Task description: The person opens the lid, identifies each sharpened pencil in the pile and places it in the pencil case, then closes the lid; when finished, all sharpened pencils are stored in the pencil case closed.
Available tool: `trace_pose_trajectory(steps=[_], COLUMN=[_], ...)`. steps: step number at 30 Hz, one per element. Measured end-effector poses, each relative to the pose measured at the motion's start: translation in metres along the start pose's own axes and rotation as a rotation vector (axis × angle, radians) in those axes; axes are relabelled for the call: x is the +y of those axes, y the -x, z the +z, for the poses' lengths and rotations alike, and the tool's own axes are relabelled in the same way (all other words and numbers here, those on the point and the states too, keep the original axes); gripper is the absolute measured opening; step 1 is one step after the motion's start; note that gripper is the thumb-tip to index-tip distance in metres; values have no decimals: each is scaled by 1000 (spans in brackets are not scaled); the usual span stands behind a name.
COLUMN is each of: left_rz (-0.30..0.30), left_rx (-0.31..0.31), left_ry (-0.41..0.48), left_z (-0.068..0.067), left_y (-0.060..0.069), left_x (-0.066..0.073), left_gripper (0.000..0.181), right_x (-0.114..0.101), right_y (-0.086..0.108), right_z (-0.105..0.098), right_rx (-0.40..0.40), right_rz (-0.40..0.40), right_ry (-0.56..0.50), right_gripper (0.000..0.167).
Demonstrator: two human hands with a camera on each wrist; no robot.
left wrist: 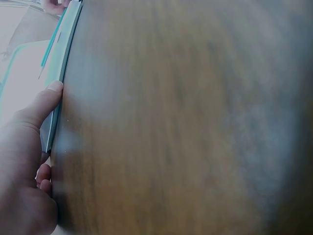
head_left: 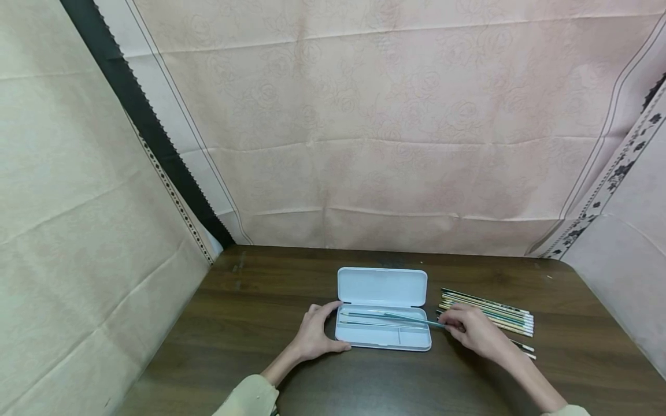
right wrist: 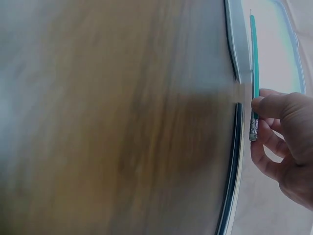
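A light blue pencil case (head_left: pixel 382 287) lies with its lid raised on the far side. My left hand (head_left: pixel 315 333) grips the case's left end, thumb at the near edge and fingers at the far corner; in the left wrist view the thumb of this hand (left wrist: pixel 29 147) presses the case's side. With its fingertips my right hand (head_left: pixel 476 332) pinches a green pencil (head_left: pixel 411 318), its tip end over the case's tray. In the right wrist view the right hand (right wrist: pixel 288 137) holds this pencil (right wrist: pixel 255 58) near its metal end. Another pencil (head_left: pixel 374 324) lies in the tray.
Several pencils (head_left: pixel 512 317) lie side by side on the brown table (head_left: pixel 250 306) to the right of the case, partly behind my right hand. A few dark ones (head_left: pixel 524 347) lie nearer. Patterned cloth (head_left: pixel 385 144) hangs behind the table and at both sides.
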State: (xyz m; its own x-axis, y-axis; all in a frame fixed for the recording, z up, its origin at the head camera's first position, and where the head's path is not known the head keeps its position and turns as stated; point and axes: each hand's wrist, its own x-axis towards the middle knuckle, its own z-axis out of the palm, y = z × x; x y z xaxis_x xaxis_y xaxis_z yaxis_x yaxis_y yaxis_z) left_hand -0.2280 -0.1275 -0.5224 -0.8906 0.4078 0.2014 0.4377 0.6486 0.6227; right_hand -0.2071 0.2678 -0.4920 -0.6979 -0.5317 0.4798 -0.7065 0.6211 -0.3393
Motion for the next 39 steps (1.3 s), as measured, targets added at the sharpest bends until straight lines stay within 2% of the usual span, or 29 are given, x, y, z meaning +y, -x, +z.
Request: trace_pose_trajectory(steps=[11,21,33,39], left_rz=[-1,-11,-12,-11], left_rx=[-2,-7,-9,-5], left_ry=[8,16,13,11], left_z=[-1,0,0,-1], left_y=[0,0,-1,0], left_x=[1,1,1,1], left_gripper=[92,93,93,93], right_x=[-13,-22,-28,-28], right_y=[-19,-36,-49,-51], right_z=[7,17,26,31], right_rx=[-75,-112,-163,-156], right_rz=[49,7,28,7], right_ry=[1,0,-13,-29], right_gripper=[22,20,19,21])
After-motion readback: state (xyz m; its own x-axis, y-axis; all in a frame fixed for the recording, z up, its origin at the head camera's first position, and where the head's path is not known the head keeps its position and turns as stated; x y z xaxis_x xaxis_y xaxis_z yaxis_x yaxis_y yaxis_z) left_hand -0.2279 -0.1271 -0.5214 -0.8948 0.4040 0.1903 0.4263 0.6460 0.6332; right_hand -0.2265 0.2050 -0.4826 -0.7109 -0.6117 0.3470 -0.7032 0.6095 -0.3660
